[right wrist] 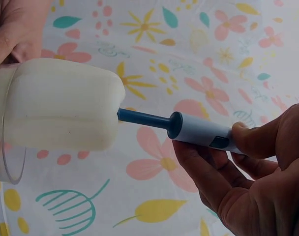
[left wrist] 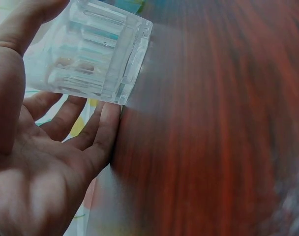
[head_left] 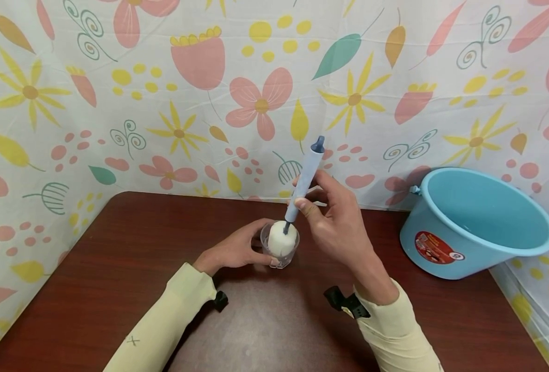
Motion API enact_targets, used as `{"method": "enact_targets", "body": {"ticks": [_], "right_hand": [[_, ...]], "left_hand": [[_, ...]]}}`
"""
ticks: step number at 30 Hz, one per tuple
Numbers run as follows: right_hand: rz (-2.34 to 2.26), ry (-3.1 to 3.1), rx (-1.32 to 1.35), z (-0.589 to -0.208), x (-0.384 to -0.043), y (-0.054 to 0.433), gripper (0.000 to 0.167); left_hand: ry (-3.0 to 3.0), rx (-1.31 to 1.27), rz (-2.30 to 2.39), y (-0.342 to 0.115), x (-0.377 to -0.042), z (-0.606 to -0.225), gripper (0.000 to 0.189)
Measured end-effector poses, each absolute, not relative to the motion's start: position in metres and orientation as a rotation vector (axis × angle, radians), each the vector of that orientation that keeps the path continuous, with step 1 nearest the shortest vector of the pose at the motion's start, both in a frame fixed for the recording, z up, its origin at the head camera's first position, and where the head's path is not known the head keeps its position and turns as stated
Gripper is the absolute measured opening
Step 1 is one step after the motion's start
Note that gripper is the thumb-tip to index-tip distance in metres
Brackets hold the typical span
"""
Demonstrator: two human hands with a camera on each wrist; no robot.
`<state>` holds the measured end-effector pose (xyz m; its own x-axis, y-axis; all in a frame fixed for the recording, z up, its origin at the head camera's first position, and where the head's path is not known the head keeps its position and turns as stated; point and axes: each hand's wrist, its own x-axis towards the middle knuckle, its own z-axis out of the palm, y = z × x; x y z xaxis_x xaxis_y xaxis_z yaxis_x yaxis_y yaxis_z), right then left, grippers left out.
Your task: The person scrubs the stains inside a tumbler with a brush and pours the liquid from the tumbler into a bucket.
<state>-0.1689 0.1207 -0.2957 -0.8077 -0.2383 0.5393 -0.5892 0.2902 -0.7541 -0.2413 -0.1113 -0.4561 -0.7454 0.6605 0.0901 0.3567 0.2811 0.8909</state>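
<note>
A white candle (head_left: pixel 281 245) stands upright in a clear glass holder (head_left: pixel 281 264) in the middle of the table. My left hand (head_left: pixel 239 249) grips the holder from the left, thumb on the near side and fingers round the far side. Ribbed clear walls of the holder (left wrist: pixel 90 54) show in the left wrist view. With thumb and fingers, my right hand (head_left: pixel 339 223) pinches a light blue stick lighter (head_left: pixel 306 178), held tilted over the candle. The lighter's dark blue neck (right wrist: pixel 144 117) points down, its tip right at the candle's top. The wick is hidden.
A light blue bucket (head_left: pixel 476 217) with a red label stands at the right on the dark wooden table (head_left: pixel 116 289). Behind the table hangs a floral cloth (head_left: pixel 265 51). Black straps (head_left: pixel 348 302) show at both wrists.
</note>
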Motion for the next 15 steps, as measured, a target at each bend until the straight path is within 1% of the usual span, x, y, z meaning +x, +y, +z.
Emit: {"method": "enact_targets", "body": {"ticks": [15], "right_hand": [[1.643,-2.187,0.723,-0.2993,-0.1755,0.1227,0.033]], "left_hand": [[2.234,0.933,1.472,-0.1109,-0.2413,-0.4554,0.078]]}}
